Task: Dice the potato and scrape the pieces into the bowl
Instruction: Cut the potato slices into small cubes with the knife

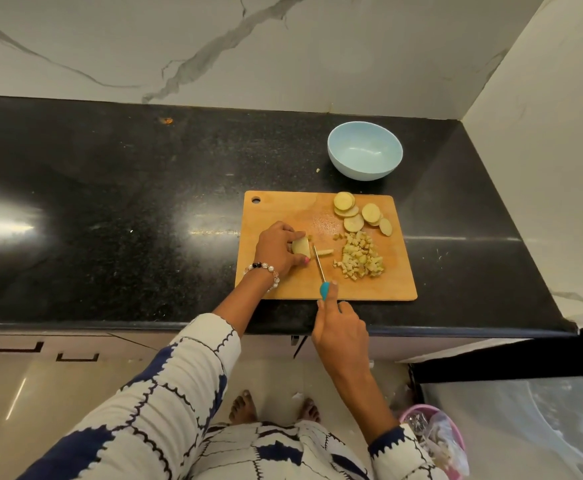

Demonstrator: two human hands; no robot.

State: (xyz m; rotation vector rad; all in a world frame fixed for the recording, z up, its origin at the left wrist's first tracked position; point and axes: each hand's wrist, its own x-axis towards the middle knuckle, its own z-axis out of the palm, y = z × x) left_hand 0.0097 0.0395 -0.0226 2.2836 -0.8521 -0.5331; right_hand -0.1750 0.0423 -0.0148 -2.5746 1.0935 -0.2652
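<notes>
- You have one cutting board on the dark counter. All the potato sits on it, so your cutting is about half done, I think.
- You have one blue bowl, just past the far edge of the board. Nothing is in it, so the scraping has not begun.
- One pile of small cubes lies on the right side of the board. There are too many to count. This part looks finished.
- I count about seven round slices at the far right of the board, some stacked. They still need dicing.
- Your left hand curls around one potato chunk and holds it down on the board.
- Your right hand grips one knife by its blue handle. The blade rests just beside the chunk.
- One thin strip lies just right of the blade, cut free but not diced.
- One tiny crumb sits on the counter, left of the bowl.
</notes>
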